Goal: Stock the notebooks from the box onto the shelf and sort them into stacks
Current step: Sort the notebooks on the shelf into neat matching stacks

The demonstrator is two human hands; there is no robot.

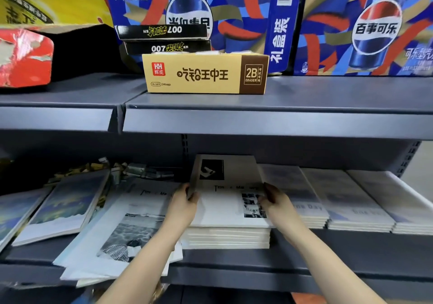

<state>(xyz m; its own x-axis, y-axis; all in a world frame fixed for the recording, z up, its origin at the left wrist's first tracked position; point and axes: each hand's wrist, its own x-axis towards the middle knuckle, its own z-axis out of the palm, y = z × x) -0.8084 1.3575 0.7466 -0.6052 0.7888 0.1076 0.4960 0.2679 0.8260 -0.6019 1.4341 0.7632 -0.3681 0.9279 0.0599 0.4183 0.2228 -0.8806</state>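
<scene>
Small clutter [140,171] at the back of the lower shelf [304,264] is too dim to identify, and the cover lettering is blurred. Blue-covered notebooks [68,207] at lower left run off the frame edge, beside loosely fanned grey photo-cover notebooks [131,228] overhanging the shelf lip. Three neat stacks [351,200] fill the right side. On the upper shelf [304,97] sits a yellow 2B eraser carton [203,74], before black boxes [164,31] and Pepsi cartons [375,27]. At centre, the left hand [185,204] and right hand [275,202] grip the side edges of a white notebook [227,175], far end tilted up over the middle stack [227,237]; the fingers beneath are hidden.
</scene>
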